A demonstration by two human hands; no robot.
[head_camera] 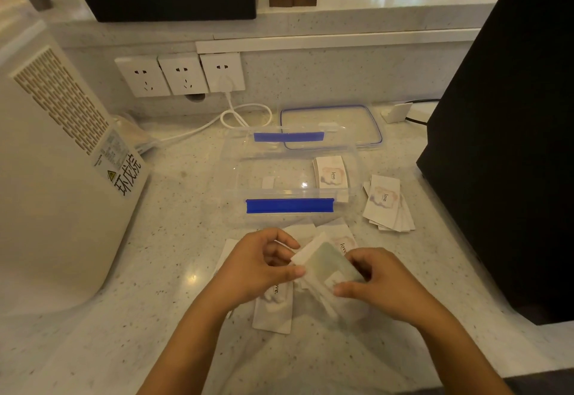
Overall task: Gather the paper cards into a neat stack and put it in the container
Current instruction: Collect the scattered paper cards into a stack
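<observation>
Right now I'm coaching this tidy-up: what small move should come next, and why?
Probably square up the cards held between the left hand and right hand: their edges look fanned and uneven. More cards lie loose on the counter beneath.

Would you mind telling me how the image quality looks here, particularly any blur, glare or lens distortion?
Head view: warm, dim light; the cards between the left hand and right hand are motion-blurred; small glare spots on the countertop and the clear container; wide-angle distortion bends the counter's edges and the white appliance.
</observation>
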